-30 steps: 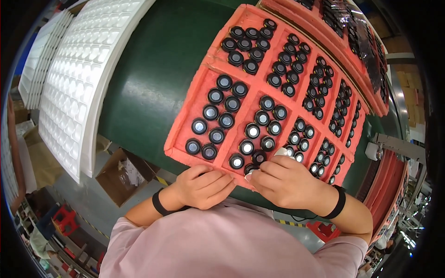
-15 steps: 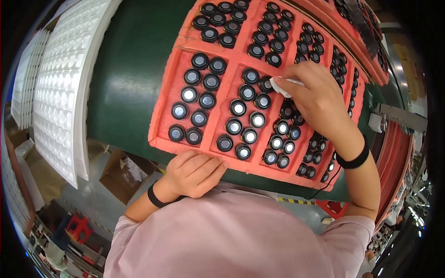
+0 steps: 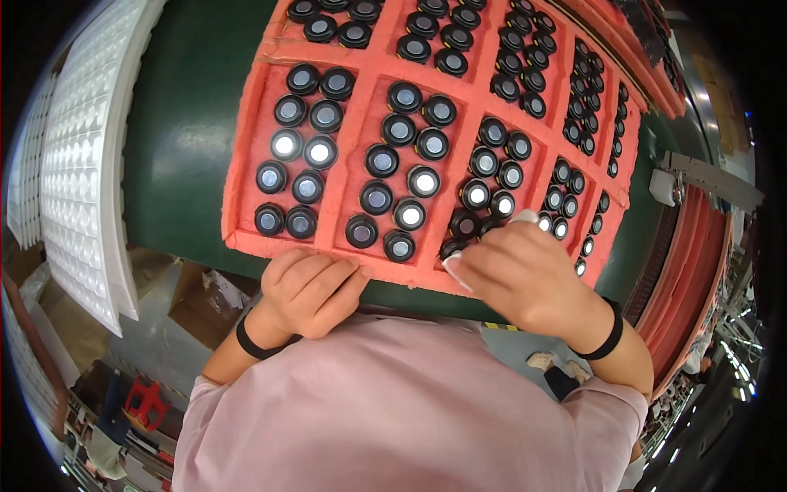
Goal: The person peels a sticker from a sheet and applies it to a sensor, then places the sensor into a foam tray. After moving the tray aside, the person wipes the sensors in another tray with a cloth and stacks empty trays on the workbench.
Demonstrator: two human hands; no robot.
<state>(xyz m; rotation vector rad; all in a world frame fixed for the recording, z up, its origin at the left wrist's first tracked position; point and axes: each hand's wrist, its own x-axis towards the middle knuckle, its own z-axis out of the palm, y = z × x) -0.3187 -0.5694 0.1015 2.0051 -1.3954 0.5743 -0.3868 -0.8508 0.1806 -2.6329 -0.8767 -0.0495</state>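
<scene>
A pink foam tray lies on a green tabletop. Its compartments hold rows of small round black parts with silver disc centres, which look like small speakers. My left hand is closed at the tray's near edge, fingers curled over the rim. Between the fingers of my right hand is a white cloth, bunched up, with another bit of it showing above the knuckles. This hand is over the near end of the middle near-row compartment and hides some of the parts there.
Stacked white moulded trays stand at the left. More pink foam trays are piled at the right, near a grey metal bracket. A cardboard box and a red stool are on the floor at lower left.
My right hand has come nearer with the cloth, from the middle of the tray to its near edge. The tray appears farther left and up in the view. My left hand stays at the rim.
</scene>
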